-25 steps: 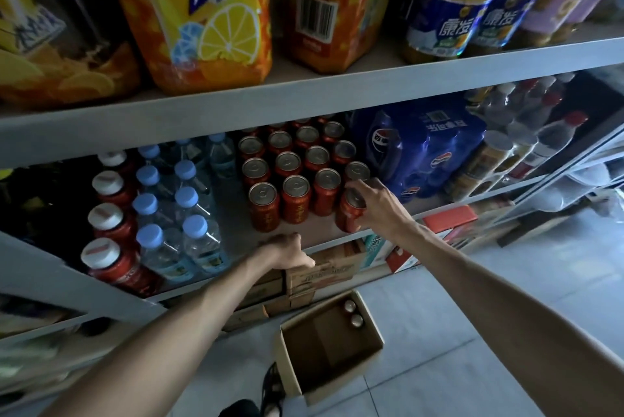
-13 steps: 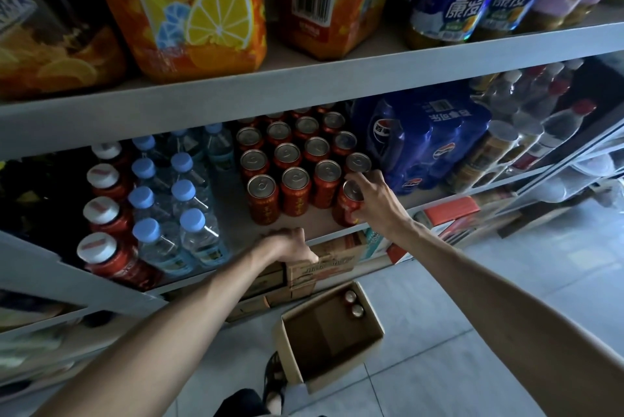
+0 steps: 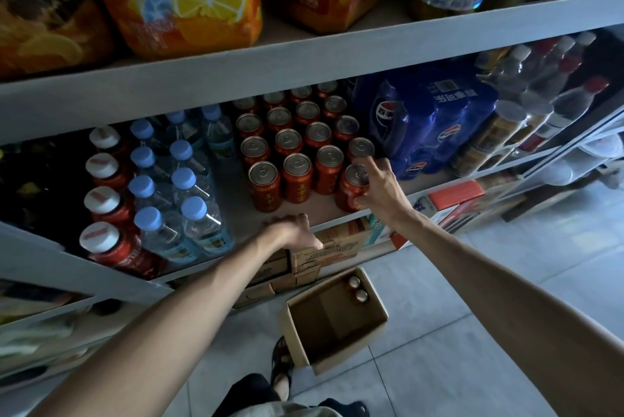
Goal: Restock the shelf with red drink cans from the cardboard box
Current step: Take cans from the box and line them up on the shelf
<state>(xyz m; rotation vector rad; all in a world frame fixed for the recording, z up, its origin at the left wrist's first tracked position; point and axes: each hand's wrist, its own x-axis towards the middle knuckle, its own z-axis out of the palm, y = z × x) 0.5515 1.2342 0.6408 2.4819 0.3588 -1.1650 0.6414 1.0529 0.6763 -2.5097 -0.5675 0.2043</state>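
Several red drink cans (image 3: 297, 177) stand in rows on the middle shelf (image 3: 324, 210). My right hand (image 3: 380, 189) is shut on one red can (image 3: 351, 189) that stands at the front right corner of the group, near the shelf's front edge. My left hand (image 3: 293, 232) rests curled over the shelf's front edge, just left of the cans, and holds nothing that I can see. On the floor below sits the open cardboard box (image 3: 300, 325), with two cans (image 3: 357, 288) in its far corner.
Water bottles with blue caps (image 3: 169, 194) and red bottles with white caps (image 3: 104, 200) stand left of the cans. A blue wrapped cola pack (image 3: 429, 123) stands right of them. Cardboard cartons (image 3: 334, 248) fill the shelf underneath. My sandalled foot (image 3: 280, 366) is beside the box.
My right hand has kept its hold on the front right can, which now stands lower on the shelf. The view has tilted down a little. My left hand has stayed on the shelf edge.
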